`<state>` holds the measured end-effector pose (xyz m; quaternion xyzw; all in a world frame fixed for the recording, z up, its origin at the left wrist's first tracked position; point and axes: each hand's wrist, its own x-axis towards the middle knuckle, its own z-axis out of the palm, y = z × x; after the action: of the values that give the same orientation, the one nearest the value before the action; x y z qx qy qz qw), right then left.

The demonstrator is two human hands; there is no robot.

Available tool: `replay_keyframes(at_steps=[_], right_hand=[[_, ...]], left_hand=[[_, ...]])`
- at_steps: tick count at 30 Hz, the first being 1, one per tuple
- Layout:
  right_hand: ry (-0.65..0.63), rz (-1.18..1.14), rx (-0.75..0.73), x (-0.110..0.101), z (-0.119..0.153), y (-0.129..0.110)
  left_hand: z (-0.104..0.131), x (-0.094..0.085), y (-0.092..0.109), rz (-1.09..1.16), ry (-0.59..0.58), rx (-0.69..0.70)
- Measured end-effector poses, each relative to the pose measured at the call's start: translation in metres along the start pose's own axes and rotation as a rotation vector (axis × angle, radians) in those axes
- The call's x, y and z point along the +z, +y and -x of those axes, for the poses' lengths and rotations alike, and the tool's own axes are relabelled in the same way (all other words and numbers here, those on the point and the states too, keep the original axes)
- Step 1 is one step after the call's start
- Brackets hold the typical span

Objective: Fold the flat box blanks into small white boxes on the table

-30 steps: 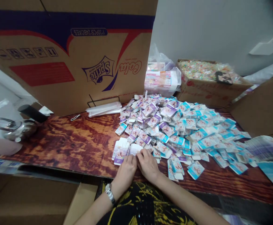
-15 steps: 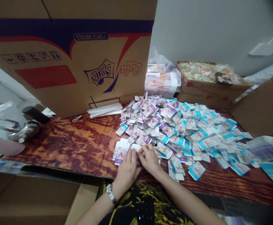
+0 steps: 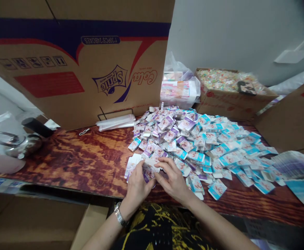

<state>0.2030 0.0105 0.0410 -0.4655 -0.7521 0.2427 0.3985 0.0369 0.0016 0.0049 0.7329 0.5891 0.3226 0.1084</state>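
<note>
"Hands, condition?"
"Left hand (image 3: 136, 184), one: thumb and fingers pinching a small box (image 3: 149, 170) at its left side. Right hand (image 3: 175, 183), one: index finger and thumb at the box's right end, other fingers loosely curled. Palms apart."

"Small box, location?"
"Between the two hands, near the front edge of the table (image 3: 76, 156), before the heap (image 3: 193, 142) and just beside some flat-looking cards (image 3: 132, 161)."

"Risks?"
"Creasing or tearing, if either thumb presses too hard on what looks like thin card. A crooked fold, if the hands push unevenly. Spillage over the front edge, if the right hand knocks the heap's near slope. Mixed colours, since purple-ended and blue-ended boxes lie together there."

"Quantities?"
"Held box: one. Heap: one, its boxes overlapping too much to count. Flat cards: number hidden by the left hand. Big printed carton (image 3: 63, 81), lettering upside down: one. Plain carton at the right edge (image 3: 289, 118): one in view. Open box of sweets (image 3: 219, 103): one, contents uncountable, one dark item (image 3: 246, 88) on top. Metal pot (image 3: 26, 146): one. Black cylinder (image 3: 38, 127): one. Wristwatch (image 3: 120, 215), left wrist: one. Clear sleeves (image 3: 115, 123): one pile, number unclear."
</note>
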Motion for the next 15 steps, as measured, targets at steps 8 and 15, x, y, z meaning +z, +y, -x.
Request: replay_keyframes(at_steps=[8, 15], right_hand=[[-0.012, 0.222, -0.084, 0.020, 0.003, 0.003], [-0.058, -0.258, 0.261, 0.027, -0.005, 0.004]], left_hand=[[0.000, 0.003, 0.004, 0.015, 0.091, 0.027], [0.001, 0.003, -0.001, -0.127, 0.051, 0.151]])
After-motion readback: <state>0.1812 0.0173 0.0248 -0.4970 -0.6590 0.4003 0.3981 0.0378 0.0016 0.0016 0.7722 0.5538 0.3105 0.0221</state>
